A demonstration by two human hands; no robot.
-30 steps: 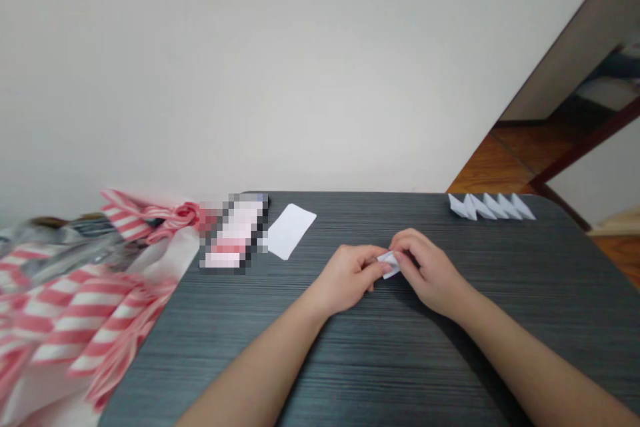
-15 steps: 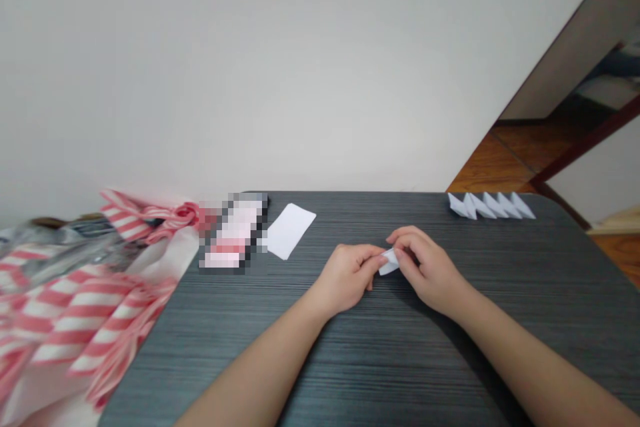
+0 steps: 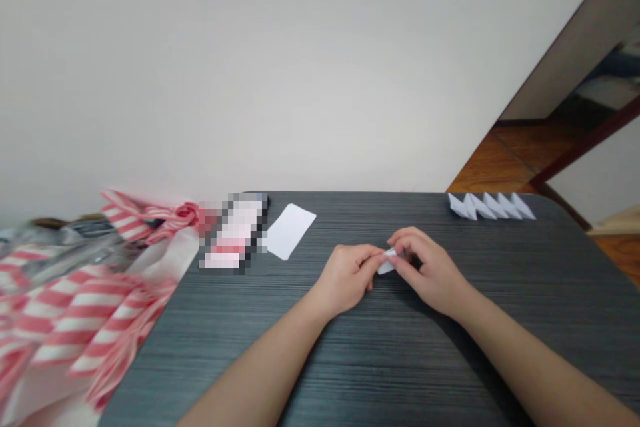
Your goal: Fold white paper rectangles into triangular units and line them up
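A small folded piece of white paper point(image 3: 386, 268) is held just above the dark table, between my two hands. My left hand point(image 3: 350, 279) pinches its left end between thumb and fingers. From the other side, my right hand point(image 3: 425, 270) grips it too, the thumb pressed on the near face and the fingers curled behind. Fingers cover much of the paper, so its full shape is hidden. Farther left lies a stack of flat white paper sheets point(image 3: 291, 231). At the far right edge stands a row of several folded white paper pieces point(image 3: 493, 206).
The dark wood-grain table point(image 3: 240, 347) backs onto a white wall point(image 3: 320, 67). A pixelated phone-like object point(image 3: 234, 232) lies at the far left, beside the sheets. Red-and-white striped cloth point(image 3: 85, 313) is heaped left of the table. Wooden floor point(image 3: 500, 160) shows behind at right.
My right thumb has slid slightly left over the paper, covering more of it. The left hand holds almost the same place, and the things on the table have not moved.
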